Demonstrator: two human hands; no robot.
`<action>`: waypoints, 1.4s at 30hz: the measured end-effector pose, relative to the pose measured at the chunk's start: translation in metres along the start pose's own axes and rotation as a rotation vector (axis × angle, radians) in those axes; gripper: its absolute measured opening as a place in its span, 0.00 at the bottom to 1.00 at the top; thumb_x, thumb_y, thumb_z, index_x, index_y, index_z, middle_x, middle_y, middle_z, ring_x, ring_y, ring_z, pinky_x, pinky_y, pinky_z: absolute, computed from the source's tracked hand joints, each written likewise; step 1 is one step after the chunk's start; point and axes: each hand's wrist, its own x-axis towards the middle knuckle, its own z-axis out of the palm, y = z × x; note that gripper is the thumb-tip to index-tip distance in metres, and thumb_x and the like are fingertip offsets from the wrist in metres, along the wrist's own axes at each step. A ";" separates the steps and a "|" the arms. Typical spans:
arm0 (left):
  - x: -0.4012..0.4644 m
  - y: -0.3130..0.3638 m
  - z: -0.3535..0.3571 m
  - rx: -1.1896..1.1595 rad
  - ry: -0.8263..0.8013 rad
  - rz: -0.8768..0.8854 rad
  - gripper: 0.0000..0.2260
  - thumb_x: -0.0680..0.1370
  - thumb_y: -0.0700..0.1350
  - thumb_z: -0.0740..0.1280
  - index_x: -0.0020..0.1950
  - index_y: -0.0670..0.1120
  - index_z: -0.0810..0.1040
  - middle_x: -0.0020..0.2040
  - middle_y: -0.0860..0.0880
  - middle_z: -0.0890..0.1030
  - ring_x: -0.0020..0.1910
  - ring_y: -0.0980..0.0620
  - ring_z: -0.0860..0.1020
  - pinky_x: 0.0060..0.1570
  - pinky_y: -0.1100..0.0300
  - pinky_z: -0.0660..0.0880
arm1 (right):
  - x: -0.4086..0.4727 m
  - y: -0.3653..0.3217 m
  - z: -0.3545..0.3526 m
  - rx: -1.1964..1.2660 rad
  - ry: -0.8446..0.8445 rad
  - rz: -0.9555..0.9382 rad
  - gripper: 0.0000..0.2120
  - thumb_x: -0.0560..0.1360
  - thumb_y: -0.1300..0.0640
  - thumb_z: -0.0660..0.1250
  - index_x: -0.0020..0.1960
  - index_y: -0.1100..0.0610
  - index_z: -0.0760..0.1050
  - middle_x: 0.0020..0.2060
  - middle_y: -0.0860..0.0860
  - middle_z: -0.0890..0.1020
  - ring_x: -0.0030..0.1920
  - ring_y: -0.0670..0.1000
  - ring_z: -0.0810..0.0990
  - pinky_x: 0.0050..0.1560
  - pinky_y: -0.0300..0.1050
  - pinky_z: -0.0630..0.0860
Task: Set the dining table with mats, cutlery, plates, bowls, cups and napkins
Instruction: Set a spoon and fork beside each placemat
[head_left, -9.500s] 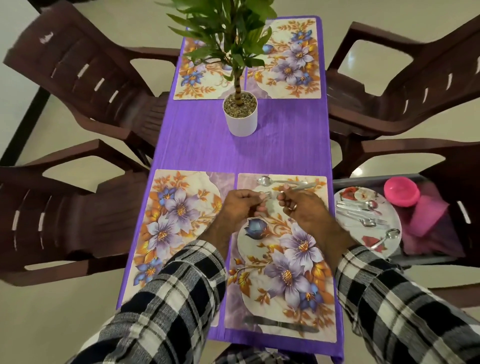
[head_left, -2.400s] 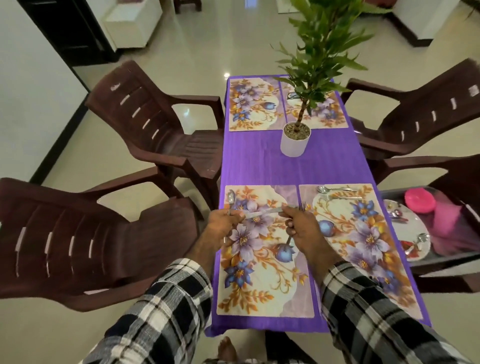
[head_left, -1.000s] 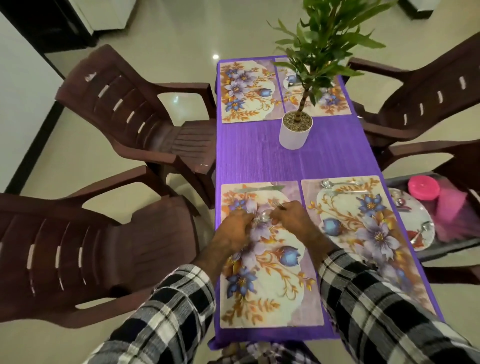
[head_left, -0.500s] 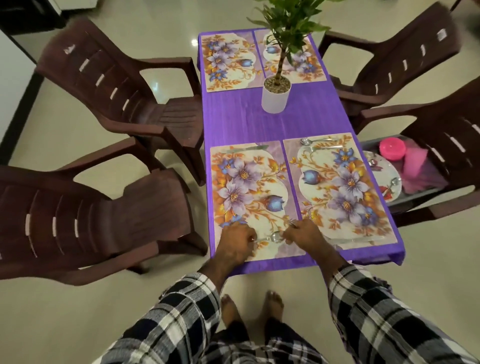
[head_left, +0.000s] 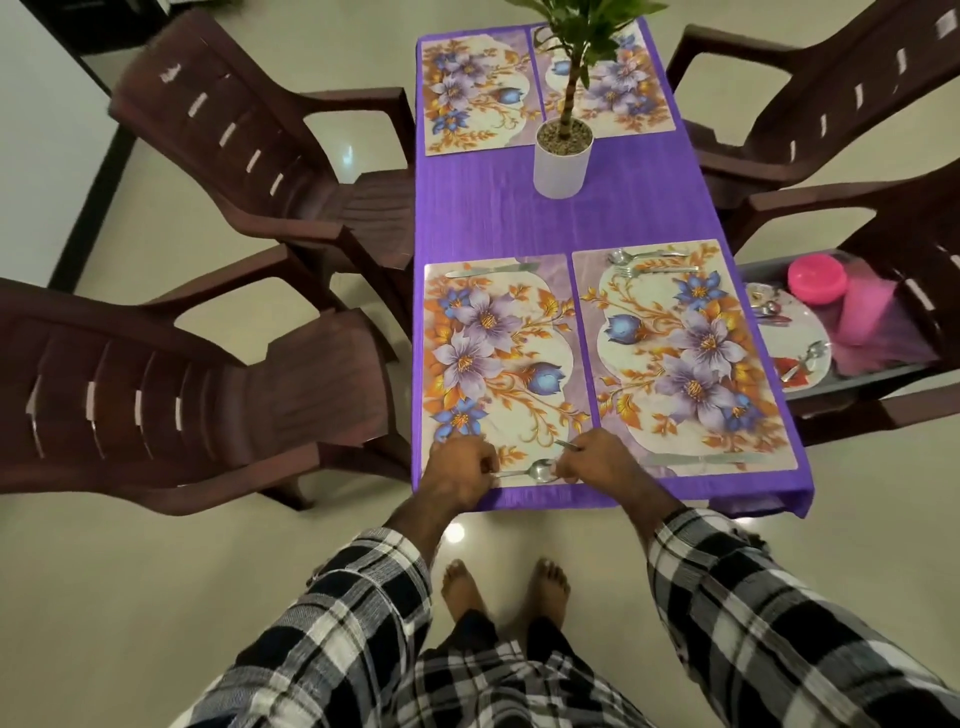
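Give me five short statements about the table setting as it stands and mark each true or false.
1. Both hands, left hand and right hand, are at the spoon on the near-left mat. True.
2. The potted plant stands on a mat. False: its pot stands on the purple tablecloth.
3. The near-right mat has a spoon and fork at its far edge. True.
4. The pink bowl is on the table. False: it is in a tray beside it.
5. Plates are set on all mats. False: none.
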 end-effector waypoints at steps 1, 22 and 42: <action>-0.001 0.002 -0.001 0.003 -0.002 -0.008 0.07 0.76 0.50 0.77 0.52 0.51 0.87 0.52 0.53 0.86 0.55 0.48 0.80 0.55 0.55 0.73 | 0.001 0.001 -0.001 -0.007 -0.007 -0.004 0.07 0.71 0.50 0.77 0.39 0.52 0.82 0.34 0.48 0.82 0.34 0.45 0.78 0.36 0.38 0.75; 0.005 0.031 -0.058 -0.839 0.098 -0.081 0.09 0.78 0.42 0.78 0.55 0.40 0.86 0.43 0.44 0.86 0.41 0.50 0.84 0.51 0.50 0.84 | 0.009 -0.107 -0.012 1.419 0.132 -0.153 0.07 0.85 0.68 0.57 0.57 0.59 0.71 0.60 0.63 0.84 0.59 0.64 0.85 0.65 0.61 0.80; 0.022 -0.010 -0.030 0.050 -0.018 -0.013 0.09 0.77 0.51 0.75 0.56 0.52 0.89 0.52 0.52 0.87 0.52 0.49 0.82 0.55 0.51 0.83 | 0.025 -0.020 0.005 -0.003 0.285 -0.041 0.03 0.77 0.60 0.76 0.49 0.58 0.88 0.48 0.52 0.88 0.46 0.48 0.82 0.45 0.36 0.74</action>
